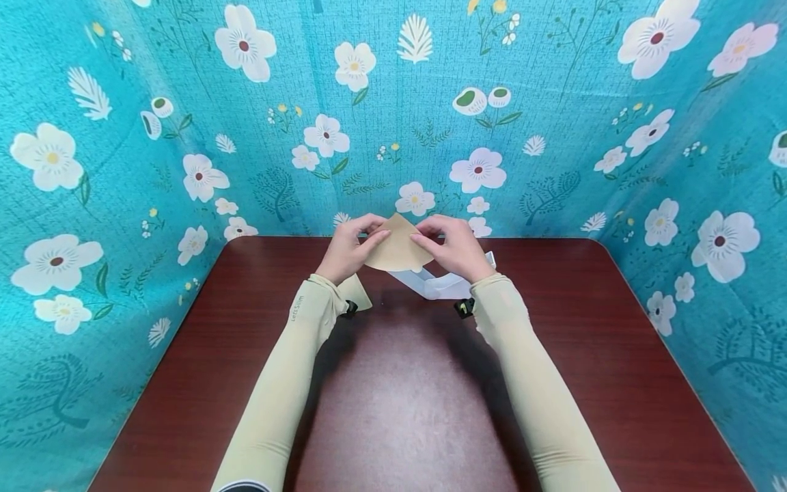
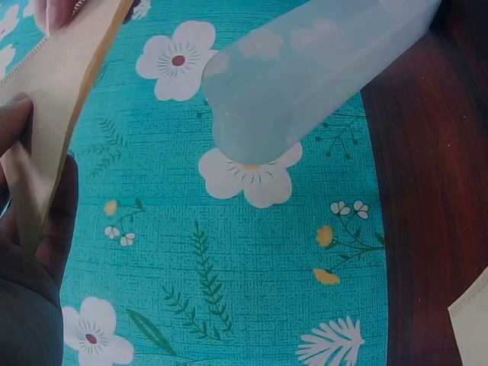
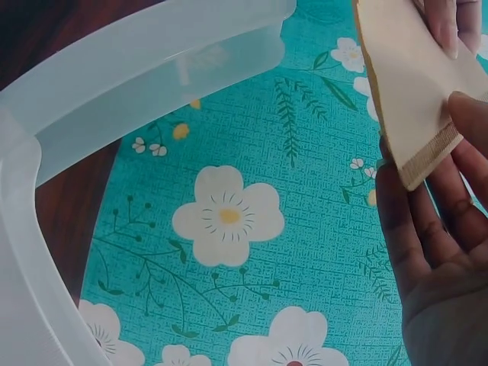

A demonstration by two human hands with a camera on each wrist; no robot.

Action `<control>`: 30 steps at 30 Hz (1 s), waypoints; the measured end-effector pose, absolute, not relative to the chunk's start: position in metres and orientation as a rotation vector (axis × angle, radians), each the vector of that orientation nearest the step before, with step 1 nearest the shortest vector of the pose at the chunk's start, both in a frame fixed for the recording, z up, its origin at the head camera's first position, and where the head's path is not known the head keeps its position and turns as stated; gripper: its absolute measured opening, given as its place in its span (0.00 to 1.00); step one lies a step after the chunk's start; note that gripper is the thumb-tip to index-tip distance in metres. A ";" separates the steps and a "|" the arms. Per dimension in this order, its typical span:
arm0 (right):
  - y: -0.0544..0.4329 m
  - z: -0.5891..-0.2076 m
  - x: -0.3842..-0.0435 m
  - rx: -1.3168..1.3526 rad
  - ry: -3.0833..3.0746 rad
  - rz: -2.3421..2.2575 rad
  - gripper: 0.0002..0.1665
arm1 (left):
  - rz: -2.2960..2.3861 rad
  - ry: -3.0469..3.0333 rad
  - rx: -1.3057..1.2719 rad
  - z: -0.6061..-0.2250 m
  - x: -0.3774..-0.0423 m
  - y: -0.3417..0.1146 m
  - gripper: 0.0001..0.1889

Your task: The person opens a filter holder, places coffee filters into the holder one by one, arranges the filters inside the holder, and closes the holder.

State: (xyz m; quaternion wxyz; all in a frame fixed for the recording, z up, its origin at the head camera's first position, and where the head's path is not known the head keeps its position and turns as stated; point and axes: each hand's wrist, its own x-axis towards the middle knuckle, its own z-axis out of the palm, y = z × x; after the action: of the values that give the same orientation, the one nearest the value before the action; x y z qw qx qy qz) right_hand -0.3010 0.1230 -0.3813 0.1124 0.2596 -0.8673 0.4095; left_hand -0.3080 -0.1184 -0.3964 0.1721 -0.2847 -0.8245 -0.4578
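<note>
Both hands hold a tan paper coffee filter (image 1: 398,249) up above the far part of the table. My left hand (image 1: 350,247) pinches its left side between thumb and fingers. On the right side, my right hand (image 1: 455,247) grips it the same way, with the thumb on the near face. A ribbed, crimped seam shows along the filter (image 3: 415,84) in the right wrist view. Behind and below the hands stands a translucent white plastic holder (image 1: 451,287), partly hidden by the right hand. Another tan filter (image 1: 358,295) lies on the table beside the left wrist.
The dark red-brown wooden table (image 1: 393,396) ends at a rounded far edge. Teal floral cloth (image 1: 393,137) hangs behind it and on both sides. A small black wrist camera (image 1: 464,308) sits under the right wrist.
</note>
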 end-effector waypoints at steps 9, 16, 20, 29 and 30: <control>0.126 -0.383 -0.301 0.749 -2.506 1.234 0.09 | -1.369 -2.352 -0.809 -0.402 -0.308 -0.117 0.12; 0.135 -0.385 -0.300 0.661 -2.501 1.289 0.10 | -1.393 -2.394 -0.758 -0.409 -0.309 -0.123 0.08; 0.138 -0.388 -0.300 0.646 -2.528 1.304 0.11 | -1.354 -2.401 -0.767 -0.408 -0.309 -0.124 0.07; 0.136 -0.373 -0.298 0.719 -2.436 1.290 0.10 | -1.325 -2.401 -0.846 -0.403 -0.309 -0.119 0.07; 0.136 -0.372 -0.299 0.718 -2.428 1.289 0.10 | -1.330 -2.399 -0.838 -0.404 -0.309 -0.119 0.08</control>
State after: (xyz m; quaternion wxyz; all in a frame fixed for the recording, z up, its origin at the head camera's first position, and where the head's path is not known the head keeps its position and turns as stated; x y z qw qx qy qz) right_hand -0.2989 0.1362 -0.3723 0.1497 0.2500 -0.8450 0.4485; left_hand -0.3090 -0.1191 -0.4036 0.1361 -0.2896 -0.8287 -0.4593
